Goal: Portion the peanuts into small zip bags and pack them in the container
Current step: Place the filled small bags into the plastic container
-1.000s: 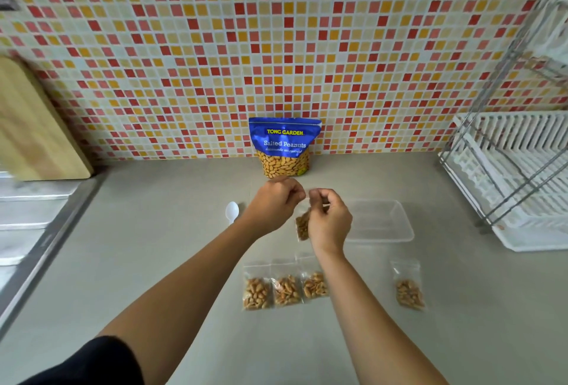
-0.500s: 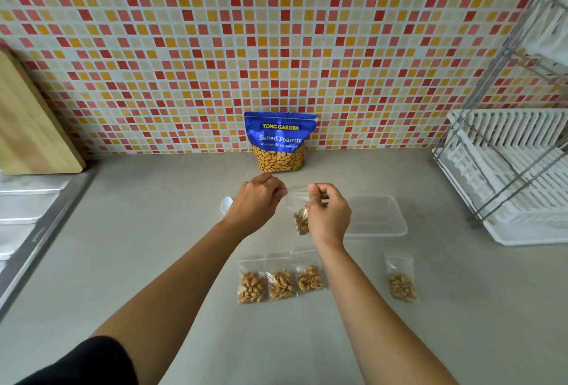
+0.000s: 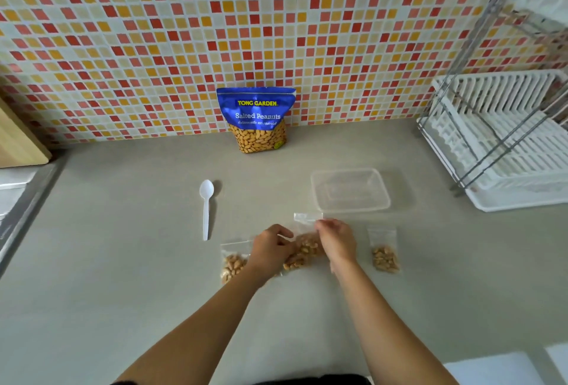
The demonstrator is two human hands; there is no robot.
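Mosaic wall tiles back a grey counter point(image 3: 123, 261) where the peanut pouch point(image 3: 256, 120) stands against the wall. Both hands are low over the row of filled bags — the left hand point(image 3: 270, 249) curled on them, the right hand point(image 3: 336, 240) pinching the top of one zip bag point(image 3: 305, 249). Another bag point(image 3: 233, 264) lies to the left, one more point(image 3: 384, 254) apart on the right. Portioning looks finished, or nearly so. Next, I judge, comes lifting the bags into the clear container point(image 3: 350, 189), just beyond and still bare — with the spoon point(image 3: 206, 206) set aside.
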